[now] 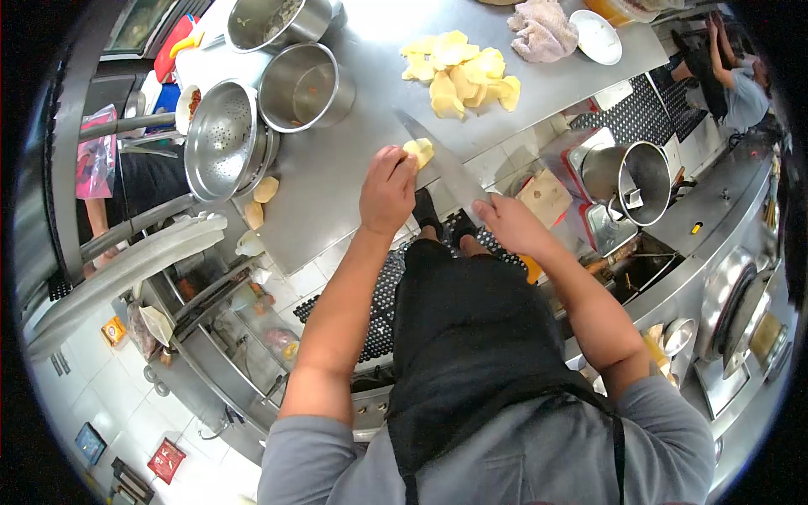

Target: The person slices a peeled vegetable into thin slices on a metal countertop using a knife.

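Note:
Near the edge of the steel table, my left hand (389, 189) is closed on a pale yellow slice (418, 152), its fingertips pressed along the slice's left side. My right hand (512, 225) grips a large knife (446, 168) by its handle end; the fingers wrap round it. The wide blade points up and left, just right of the slice, with its tip on the table. Farther back lies a loose pile of yellow slices (463, 71). Whether blade and slice touch is hard to tell.
On the table (337, 177), a steel pot (307, 88) and a colander (223, 139) stand left; raw meat (543, 32) and a white bowl (596, 38) lie back right. Another pot (627, 181) stands right. One person (732, 84) is far right, another's arm (97, 223) left.

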